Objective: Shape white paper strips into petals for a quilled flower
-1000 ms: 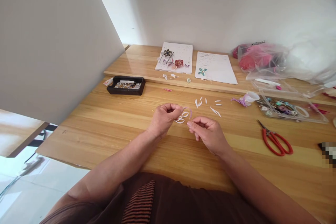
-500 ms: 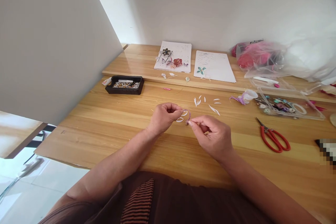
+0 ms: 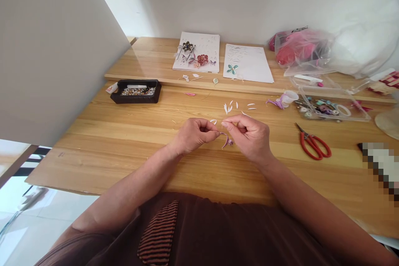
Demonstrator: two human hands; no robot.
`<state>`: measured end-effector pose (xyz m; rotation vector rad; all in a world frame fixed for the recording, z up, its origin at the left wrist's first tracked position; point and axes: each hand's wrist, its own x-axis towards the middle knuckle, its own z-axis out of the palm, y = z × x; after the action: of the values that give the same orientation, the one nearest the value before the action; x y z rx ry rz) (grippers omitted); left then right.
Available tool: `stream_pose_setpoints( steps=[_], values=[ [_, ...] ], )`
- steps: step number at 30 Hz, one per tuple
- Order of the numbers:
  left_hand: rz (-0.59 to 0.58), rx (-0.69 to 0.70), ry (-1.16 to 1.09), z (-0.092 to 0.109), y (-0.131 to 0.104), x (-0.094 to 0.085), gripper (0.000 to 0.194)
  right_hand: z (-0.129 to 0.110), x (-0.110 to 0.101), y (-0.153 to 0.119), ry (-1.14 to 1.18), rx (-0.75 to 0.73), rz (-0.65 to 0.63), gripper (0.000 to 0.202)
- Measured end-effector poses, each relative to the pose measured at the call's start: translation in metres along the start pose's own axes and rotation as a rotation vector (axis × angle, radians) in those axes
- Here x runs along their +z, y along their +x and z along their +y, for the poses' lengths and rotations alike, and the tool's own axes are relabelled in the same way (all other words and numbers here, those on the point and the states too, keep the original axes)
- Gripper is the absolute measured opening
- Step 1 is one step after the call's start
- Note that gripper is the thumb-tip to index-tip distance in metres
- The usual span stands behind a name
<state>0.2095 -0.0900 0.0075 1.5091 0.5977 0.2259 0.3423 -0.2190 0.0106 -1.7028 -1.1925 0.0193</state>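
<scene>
Between pinched left-hand fingers [image 3: 213,136], a curved purple strand [image 3: 227,138]

view: head, one worn camera | aim: forward and down over wooden table [image 3: 140,141] to pale wall [image 3: 249,0] at 12 o'clock | range: near, left hand [image 3: 197,135] and right hand [image 3: 249,137] around mid-frame | edges: brown top [image 3: 233,232] at 6 o'clock, grey panel [image 3: 46,50] at 10 o'clock
</scene>
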Motion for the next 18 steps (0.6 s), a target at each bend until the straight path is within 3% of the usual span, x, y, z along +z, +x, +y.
stream_pose_setpoints(
  steps=[4, 7, 13, 18],
  values=[
    [-0.021, 0.007, -0.021, -0.001, 0.000, -0.002, 0.027, 0.004, 0.003, 0.001, 0.035, 0.080, -0.020, 0.011],
    [-0.022, 0.009, -0.059, -0.001, 0.001, -0.002, 0.026, 0.010, 0.007, 0.002, 0.142, 0.222, -0.073, 0.015],
    [0.112, 0.075, -0.269, 0.000, 0.006, 0.001, 0.025, 0.015, 0.016, 0.000, 0.527, 0.542, -0.217, 0.034],
    [0.230, 0.107, -0.384, 0.001, 0.010, 0.003, 0.025, 0.008, 0.017, -0.005, 0.540, 0.550, -0.255, 0.033]
  ],
)
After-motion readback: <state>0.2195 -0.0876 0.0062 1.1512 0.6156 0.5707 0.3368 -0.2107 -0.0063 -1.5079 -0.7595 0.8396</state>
